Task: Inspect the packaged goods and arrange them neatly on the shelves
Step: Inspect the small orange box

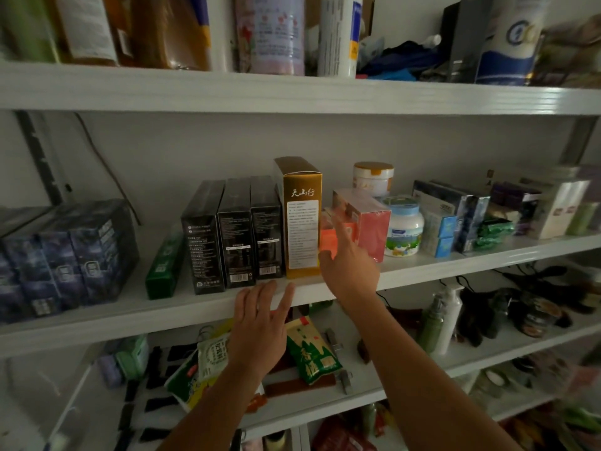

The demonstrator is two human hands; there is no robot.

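Sitting on middle shelf (455, 265): small orange box (327, 239), between upright gold box (301, 222) and pink box (374, 227) | right hand (349, 265) nearer, directly in front, fingers extended, gripping nothing | left hand (260, 317) spread wide at shelf edge, lower left.

The view is dim and grainy. Shelf (325, 96) edges bow with wide-angle distortion, and the corners blur and darken.
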